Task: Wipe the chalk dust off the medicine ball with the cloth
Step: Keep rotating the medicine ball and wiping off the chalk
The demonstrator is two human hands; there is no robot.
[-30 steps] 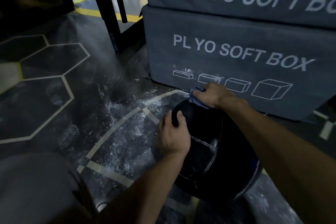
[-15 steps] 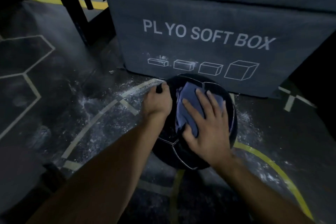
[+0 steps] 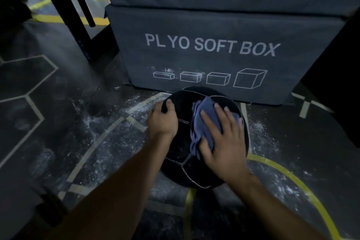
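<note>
A: Head view, mid-wipe. Right hand (image 3: 224, 138) lies flat, fingers spread and nearly straight, pressing the cloth (image 3: 202, 121) onto the top of the ball (image 3: 181, 154).

B: Left hand (image 3: 162, 121)?

A: Cupped over the ball's upper left side, fingers curled on the surface, steadying it. Both forearms reach in from below.

B: Ball's position?

A: On the floor (image 3: 81, 142), close against the lower box (image 3: 214, 52); whether it touches, I cannot tell. White dust is scattered around it.

B: Next move?

A: Probably rolling the ball to bring unwiped panels under the cloth, with firm downward pressure.
</note>
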